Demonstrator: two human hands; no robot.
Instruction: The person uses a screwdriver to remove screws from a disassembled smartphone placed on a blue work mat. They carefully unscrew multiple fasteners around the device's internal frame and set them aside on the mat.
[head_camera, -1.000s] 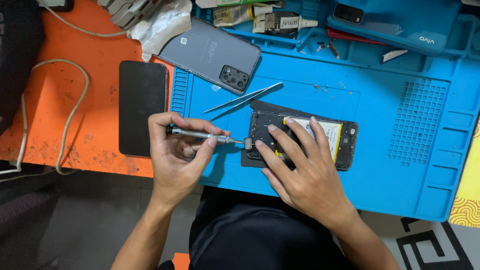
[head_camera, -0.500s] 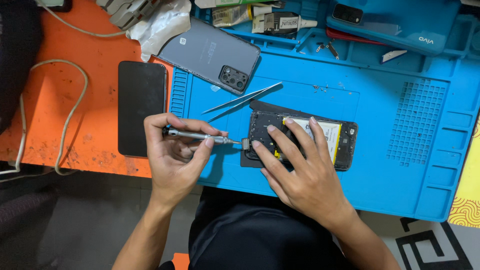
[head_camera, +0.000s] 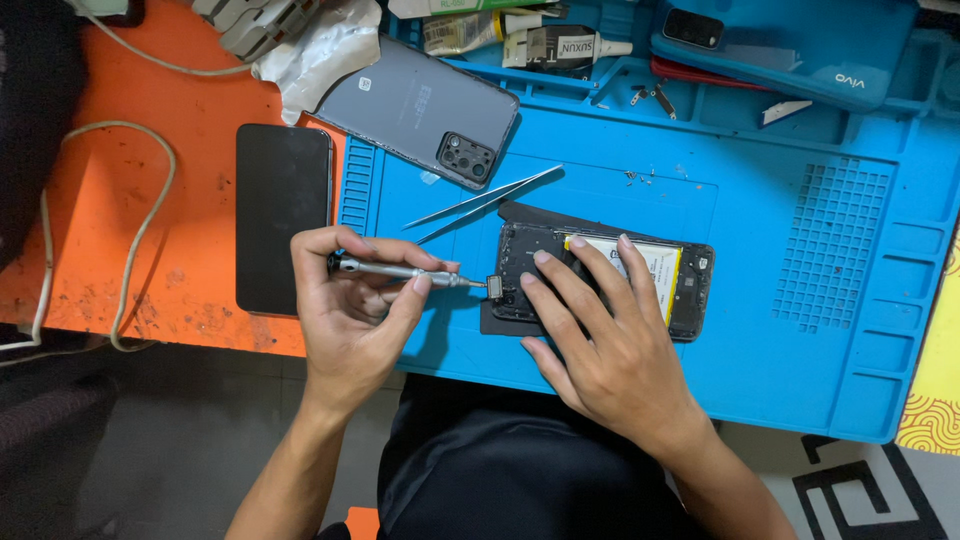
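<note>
Nearest the camera, two bare forearms rise from the bottom edge over a dark lap. The left hand (head_camera: 355, 320) is curled, thumb and fingers pinched around one slim metal screwdriver (head_camera: 405, 271), which lies nearly level with its tip pointing right and touching the left end of the one opened phone (head_camera: 690, 290). The right hand (head_camera: 600, 345) lies flat with its fingers spread apart, pressing down on that phone and closed around nothing; the fingertips reach across its dark board and its pale battery (head_camera: 655, 262). The opened phone lies lengthwise on a dark pad at the middle of the blue repair mat (head_camera: 800, 330).

Just beyond the hands, one pair of metal tweezers (head_camera: 485, 198) lies slantwise on the mat, close to the opened phone but apart from it. Left of the mat, on the orange table (head_camera: 90, 220), one black phone (head_camera: 283, 218) lies screen up. One grey back cover (head_camera: 420, 108) with a camera block rests across the mat's upper left corner. A few tiny screws (head_camera: 640, 177) lie loose on the mat above the opened phone.

Farthest off, one white cable (head_camera: 150, 200) loops over the orange table, crumpled white paper (head_camera: 320, 55) sits by the grey back cover, two glue tubes (head_camera: 520, 40) lie side by side in the mat's top trays, and one blue case (head_camera: 790, 50) rests at the top right.
</note>
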